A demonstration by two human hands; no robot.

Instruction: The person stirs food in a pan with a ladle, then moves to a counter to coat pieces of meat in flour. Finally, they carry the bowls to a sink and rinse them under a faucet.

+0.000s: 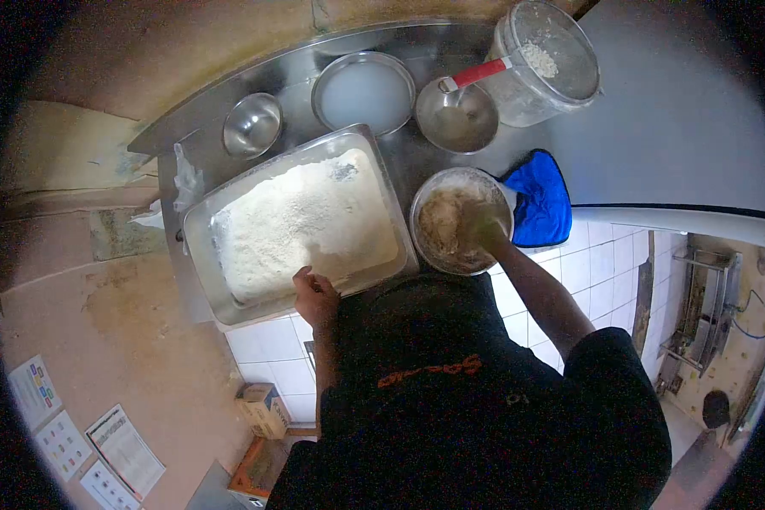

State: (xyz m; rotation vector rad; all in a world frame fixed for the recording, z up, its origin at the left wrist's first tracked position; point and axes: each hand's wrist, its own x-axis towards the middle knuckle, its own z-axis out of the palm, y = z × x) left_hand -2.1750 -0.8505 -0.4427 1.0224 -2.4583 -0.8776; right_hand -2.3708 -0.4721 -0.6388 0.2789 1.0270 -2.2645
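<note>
My left hand (316,297) is over the near rim of a large metal tray (378,157), its fingers loosely bent and apart, with nothing visible in them. White flour (289,221) fills much of the tray in an uneven heap. My right hand (487,229) reaches into a round metal bowl (417,242). That hand is smeared by motion, so its fingers cannot be made out. Inside the bowl lies a light-brown, lumpy mass (442,223), and a floury film coats the bowl's wall.
Behind the tray stand a small metal bowl (253,126) and a basin of cloudy liquid (365,95). A red-handled strainer (476,75) lies between another bowl (456,127) and a clear bucket (518,98). A blue cloth (540,200) sits right of my bowl. A plastic bag (187,180) is at left.
</note>
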